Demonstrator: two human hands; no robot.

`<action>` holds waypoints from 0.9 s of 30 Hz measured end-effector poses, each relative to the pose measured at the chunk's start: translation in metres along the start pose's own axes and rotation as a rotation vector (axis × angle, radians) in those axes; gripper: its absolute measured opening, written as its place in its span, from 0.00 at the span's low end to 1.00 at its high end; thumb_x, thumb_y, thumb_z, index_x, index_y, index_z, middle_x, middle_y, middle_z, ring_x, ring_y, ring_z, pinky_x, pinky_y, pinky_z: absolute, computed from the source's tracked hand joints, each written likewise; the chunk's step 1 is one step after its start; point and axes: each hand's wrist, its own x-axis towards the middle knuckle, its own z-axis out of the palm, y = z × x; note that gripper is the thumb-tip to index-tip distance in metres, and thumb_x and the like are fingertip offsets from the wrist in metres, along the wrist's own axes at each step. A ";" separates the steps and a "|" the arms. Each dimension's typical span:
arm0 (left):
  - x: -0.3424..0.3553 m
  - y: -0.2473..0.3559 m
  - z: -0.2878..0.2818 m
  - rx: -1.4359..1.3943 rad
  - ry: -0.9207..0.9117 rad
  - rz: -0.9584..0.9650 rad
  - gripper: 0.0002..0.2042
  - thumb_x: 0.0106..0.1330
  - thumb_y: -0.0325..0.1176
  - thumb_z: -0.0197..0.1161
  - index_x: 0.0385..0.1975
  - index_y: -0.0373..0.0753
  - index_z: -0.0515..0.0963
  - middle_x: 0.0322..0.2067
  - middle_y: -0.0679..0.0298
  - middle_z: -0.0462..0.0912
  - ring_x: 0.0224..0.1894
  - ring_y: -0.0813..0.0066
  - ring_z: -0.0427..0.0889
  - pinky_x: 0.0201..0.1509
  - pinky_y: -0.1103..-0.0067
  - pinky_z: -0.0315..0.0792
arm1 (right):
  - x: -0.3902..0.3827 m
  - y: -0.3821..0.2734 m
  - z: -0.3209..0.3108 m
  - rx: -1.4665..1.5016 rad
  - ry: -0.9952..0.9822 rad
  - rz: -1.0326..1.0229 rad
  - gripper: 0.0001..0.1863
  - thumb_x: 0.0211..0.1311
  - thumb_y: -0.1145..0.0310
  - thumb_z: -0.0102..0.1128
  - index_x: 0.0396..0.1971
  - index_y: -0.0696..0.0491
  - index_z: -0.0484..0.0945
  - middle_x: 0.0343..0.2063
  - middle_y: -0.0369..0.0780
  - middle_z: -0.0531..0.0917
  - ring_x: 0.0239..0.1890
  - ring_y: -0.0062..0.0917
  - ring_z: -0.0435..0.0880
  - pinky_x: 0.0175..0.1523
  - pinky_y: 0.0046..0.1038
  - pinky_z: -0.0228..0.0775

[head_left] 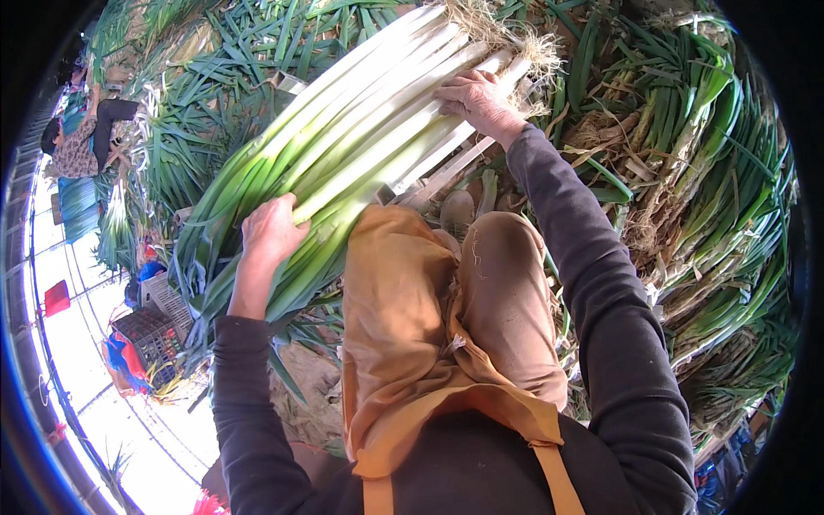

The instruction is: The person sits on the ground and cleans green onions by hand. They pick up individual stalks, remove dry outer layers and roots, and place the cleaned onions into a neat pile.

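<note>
A person's left hand (273, 230), between 9 and 10 o'clock, curls around the green leaves of a bundle of leeks (378, 129), while the right hand (482, 99), at 1 o'clock, lies palm down, loosely open, across the white stalks. The bundle slants from 9 o'clock to 1 o'clock, roots uppermost.

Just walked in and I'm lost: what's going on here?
A person in an orange cloth apron has a big bundle of long white-and-green leeks beyond their knees. The bare left hand rests on its leaves, the bare right hand on its white stalks. Green, brown-rooted leeks lie heaped to the right.
</note>
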 end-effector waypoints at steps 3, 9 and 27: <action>-0.003 0.003 -0.041 0.016 -0.054 0.099 0.09 0.58 0.33 0.64 0.37 0.39 0.77 0.35 0.53 0.84 0.43 0.54 0.83 0.47 0.62 0.76 | 0.011 0.012 -0.010 0.075 -0.105 0.032 0.18 0.59 0.56 0.63 0.49 0.43 0.83 0.49 0.33 0.83 0.56 0.30 0.75 0.63 0.37 0.61; -0.018 0.017 -0.027 0.323 0.268 0.185 0.09 0.55 0.26 0.64 0.35 0.39 0.75 0.32 0.57 0.80 0.39 0.59 0.80 0.47 0.65 0.75 | 0.005 0.016 -0.010 0.065 -0.033 -0.039 0.20 0.55 0.56 0.67 0.49 0.40 0.84 0.50 0.31 0.83 0.56 0.30 0.75 0.63 0.38 0.60; -0.003 0.020 0.071 -0.115 0.518 0.291 0.36 0.51 0.40 0.72 0.61 0.35 0.67 0.57 0.54 0.70 0.60 0.54 0.65 0.64 0.57 0.56 | 0.003 -0.012 0.009 -0.077 0.249 0.039 0.07 0.58 0.61 0.63 0.35 0.44 0.83 0.37 0.30 0.85 0.44 0.27 0.79 0.52 0.36 0.65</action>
